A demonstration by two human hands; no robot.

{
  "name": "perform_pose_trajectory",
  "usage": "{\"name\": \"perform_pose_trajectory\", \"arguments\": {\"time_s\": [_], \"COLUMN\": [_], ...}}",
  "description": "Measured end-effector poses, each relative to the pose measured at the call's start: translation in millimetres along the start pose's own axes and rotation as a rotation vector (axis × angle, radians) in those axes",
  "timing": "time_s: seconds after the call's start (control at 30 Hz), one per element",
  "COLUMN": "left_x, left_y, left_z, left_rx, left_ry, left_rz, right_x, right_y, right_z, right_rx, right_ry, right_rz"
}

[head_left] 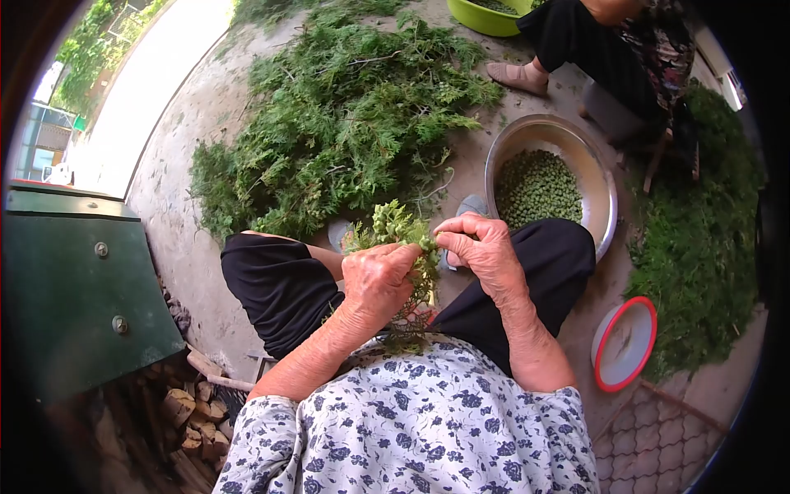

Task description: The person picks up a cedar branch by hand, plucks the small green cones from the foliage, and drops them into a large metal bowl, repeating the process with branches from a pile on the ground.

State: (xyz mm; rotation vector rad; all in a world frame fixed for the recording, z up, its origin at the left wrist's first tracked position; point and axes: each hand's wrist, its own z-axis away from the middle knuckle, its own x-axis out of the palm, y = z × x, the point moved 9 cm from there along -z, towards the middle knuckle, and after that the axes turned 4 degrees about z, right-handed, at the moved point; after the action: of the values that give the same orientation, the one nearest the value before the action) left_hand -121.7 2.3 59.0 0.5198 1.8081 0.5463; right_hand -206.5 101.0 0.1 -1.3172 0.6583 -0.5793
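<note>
My left hand (380, 280) is closed around a leafy conifer sprig (393, 226), held above my lap. Pale green cones cluster on the sprig, and its lower twigs hang below my fist. Thumb and forefinger of my right hand (487, 253) are pinched at the sprig's right side, on a small green cone partly hidden by the fingertips. Beyond my right knee stands a wide metal basin (605, 185) holding many small green cones (539, 189).
A big heap of cut conifer branches (346, 123) lies ahead; more greenery (691, 247) is at right. A red-rimmed white basin (625, 346) stands near a metal grate (658, 436). Another person (576, 41) sits by a lime-green basin (485, 18). Firewood (193, 420) and a green metal box (82, 288) are left.
</note>
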Motion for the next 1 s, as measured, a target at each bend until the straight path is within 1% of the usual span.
{"name": "perform_pose_trajectory", "arguments": {"time_s": [0.03, 0.1, 0.13, 0.23, 0.27, 0.3, 0.37, 0.4, 0.43, 0.5, 0.53, 0.57, 0.63, 0.67, 0.7, 0.77, 0.83, 0.87, 0.9, 0.93, 0.97, 1.0], "left_x": [0.9, 2.9, 2.8, 4.5, 4.5, 4.6, 4.0, 4.4, 4.8, 4.3, 4.4, 3.9, 6.1, 7.6, 7.9, 7.5, 2.7, 2.9, -1.0, -5.1, -6.0, -7.7], "left_y": [0.7, -0.9, -2.1, -1.2, -0.8, 0.0, 1.0, 1.7, 2.5, 2.4, 1.9, 2.0, 3.3, 3.4, 4.1, 5.3, 3.7, 3.7, 2.7, 1.7, 1.4, 2.9], "left_z": [0.2, 3.9, 5.1, 2.9, 2.2, 1.8, 1.8, 1.8, 1.6, 0.8, 0.2, -0.8, -1.9, -2.0, -1.9, -3.0, -4.9, -5.4, -5.7, -5.4, -5.4, -5.7], "left_rx": [0.005, -0.001, -0.006, -0.014, -0.012, -0.004, 0.003, 0.007, 0.012, 0.006, 0.0, 0.0, 0.012, 0.013, 0.021, 0.032, 0.017, 0.017, 0.014, 0.01, 0.009, 0.025], "left_ry": [-0.011, -0.006, -0.001, -0.051, -0.052, -0.057, -0.061, -0.068, -0.076, -0.089, -0.101, -0.101, -0.128, -0.128, -0.105, -0.085, -0.042, -0.041, -0.003, 0.035, 0.035, 0.045], "left_rz": [-0.003, -0.009, -0.016, -0.037, -0.036, -0.037, -0.039, -0.059, -0.08, -0.079, -0.076, -0.076, -0.058, -0.057, -0.047, -0.035, 0.051, 0.051, 0.054, 0.055, 0.054, 0.055], "right_x": [-2.2, -21.1, -23.1, -12.9, -4.4, -4.2, 6.5, 8.4, 9.0, 7.1, 13.0, 13.7, 11.5, 12.4, 12.1, 11.1, -1.0, -22.9, -44.8, -70.8, -95.4, -122.8], "right_y": [2.4, 31.9, 24.5, 12.1, 6.9, 8.9, 13.8, 10.0, 10.0, -13.6, -11.6, -12.0, -16.1, -17.8, -17.6, 8.1, 17.5, 17.8, 12.8, 17.2, 11.5, 13.8], "right_z": [0.4, 5.9, 5.2, 4.2, 5.3, 6.0, 8.2, 9.6, 8.2, 2.5, 3.3, 3.4, 3.5, 3.2, 4.8, 8.2, 6.8, 8.6, 10.2, 12.1, 14.8, 22.0], "right_rx": [0.0, 0.234, 0.211, 0.238, 0.192, 0.192, 0.253, 0.294, 0.294, -0.015, -0.03, -0.031, -0.084, -0.139, -0.138, 0.163, 0.197, 0.204, 0.165, 0.116, 0.019, -0.027], "right_ry": [0.001, 0.193, 0.135, 0.16, 0.054, 0.055, -0.075, -0.107, -0.107, -0.131, -0.171, -0.17, -0.122, -0.095, -0.093, -0.101, 0.027, 0.155, 0.28, 0.366, 0.436, 0.52], "right_rz": [0.0, -0.65, -0.819, -0.809, -0.856, -0.856, -0.604, -0.453, -0.454, 0.062, -0.024, -0.024, 0.21, 0.158, 0.158, -0.168, -0.728, -0.721, -0.736, -0.645, -0.546, -0.406]}}
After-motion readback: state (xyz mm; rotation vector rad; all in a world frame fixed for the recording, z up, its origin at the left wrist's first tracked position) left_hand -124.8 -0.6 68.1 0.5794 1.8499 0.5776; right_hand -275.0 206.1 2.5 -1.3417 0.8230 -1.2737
